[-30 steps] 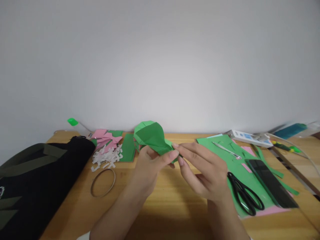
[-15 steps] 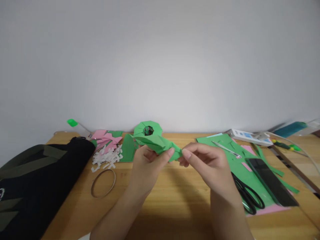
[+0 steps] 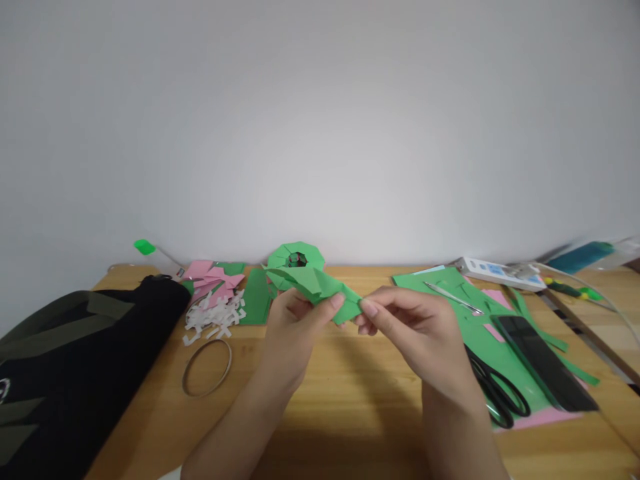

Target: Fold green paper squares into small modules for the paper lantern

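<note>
A folded piece of green paper is held above the wooden table between my two hands. My left hand is closed on its body, the thumb pressed on top near the middle. At the paper's right-hand tip, the thumb and fingers of my right hand pinch it. Several creased flaps fan out towards the left; part of the paper is hidden behind my left fingers. Just behind it, a ring-shaped green paper piece with a dark octagonal middle stands near the wall.
Left lie a black bag, a roll of tape, white paper scraps and pink folded paper. Green sheets on the right carry tweezers, black-handled scissors and a phone. A white power strip lies behind.
The green paper has tilted slightly in my hands, and its upper left flaps show a little more of their underside. Both hands keep their grip almost in place.
</note>
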The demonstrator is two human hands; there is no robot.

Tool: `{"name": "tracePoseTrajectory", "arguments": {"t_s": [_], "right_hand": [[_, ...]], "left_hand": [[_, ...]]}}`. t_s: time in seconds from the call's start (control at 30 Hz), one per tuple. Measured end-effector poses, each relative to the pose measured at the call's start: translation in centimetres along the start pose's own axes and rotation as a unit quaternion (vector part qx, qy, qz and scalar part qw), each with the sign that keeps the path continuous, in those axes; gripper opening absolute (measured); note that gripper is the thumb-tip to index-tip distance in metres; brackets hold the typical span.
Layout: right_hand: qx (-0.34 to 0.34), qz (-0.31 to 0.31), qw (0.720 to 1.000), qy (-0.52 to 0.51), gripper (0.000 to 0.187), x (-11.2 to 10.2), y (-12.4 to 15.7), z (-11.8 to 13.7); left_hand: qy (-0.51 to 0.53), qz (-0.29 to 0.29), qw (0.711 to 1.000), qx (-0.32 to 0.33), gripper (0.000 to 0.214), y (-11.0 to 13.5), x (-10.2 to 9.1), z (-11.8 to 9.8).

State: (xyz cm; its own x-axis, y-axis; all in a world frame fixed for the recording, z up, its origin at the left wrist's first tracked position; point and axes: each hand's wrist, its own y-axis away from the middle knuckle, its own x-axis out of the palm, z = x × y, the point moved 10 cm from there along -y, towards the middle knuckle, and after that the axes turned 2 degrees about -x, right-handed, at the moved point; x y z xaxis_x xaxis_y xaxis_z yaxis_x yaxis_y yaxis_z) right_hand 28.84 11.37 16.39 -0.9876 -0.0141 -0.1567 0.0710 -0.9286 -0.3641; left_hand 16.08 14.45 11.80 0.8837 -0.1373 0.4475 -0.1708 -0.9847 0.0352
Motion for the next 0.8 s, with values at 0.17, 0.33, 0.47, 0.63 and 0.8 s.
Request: {"name": "tracePoseTrajectory", "arguments": {"t_s": [0.17, 0.33, 0.47, 0.63, 0.8], "right_hand": [[0.002, -0.022, 0.998, -0.057, 0.006, -0.2, 0.0, -0.1], [0.009, -0.041, 0.997, -0.062, 0.004, -0.7, 0.0, -0.6], [0.022, -0.039, 0.995, -0.086, 0.005, -0.5, -0.1, -0.9], [0.027, -0.059, 0.995, -0.081, 0.008, -0.5, -0.2, -0.9], [0.029, -0.063, 0.996, -0.053, 0.011, -0.6, -0.2, -1.1]], "left_hand": [[-0.005, -0.039, 0.999, 0.021, 0.008, 0.1, -0.8, -0.7], [-0.009, -0.024, 0.999, 0.042, 0.009, 0.3, -0.6, -0.9], [-0.015, -0.025, 0.998, 0.058, 0.01, 0.3, -0.7, -0.9], [-0.056, -0.019, 0.996, 0.068, 0.007, 0.4, -0.3, -1.3], [-0.091, -0.023, 0.992, 0.08, 0.004, 0.6, -0.1, -1.5]]}}
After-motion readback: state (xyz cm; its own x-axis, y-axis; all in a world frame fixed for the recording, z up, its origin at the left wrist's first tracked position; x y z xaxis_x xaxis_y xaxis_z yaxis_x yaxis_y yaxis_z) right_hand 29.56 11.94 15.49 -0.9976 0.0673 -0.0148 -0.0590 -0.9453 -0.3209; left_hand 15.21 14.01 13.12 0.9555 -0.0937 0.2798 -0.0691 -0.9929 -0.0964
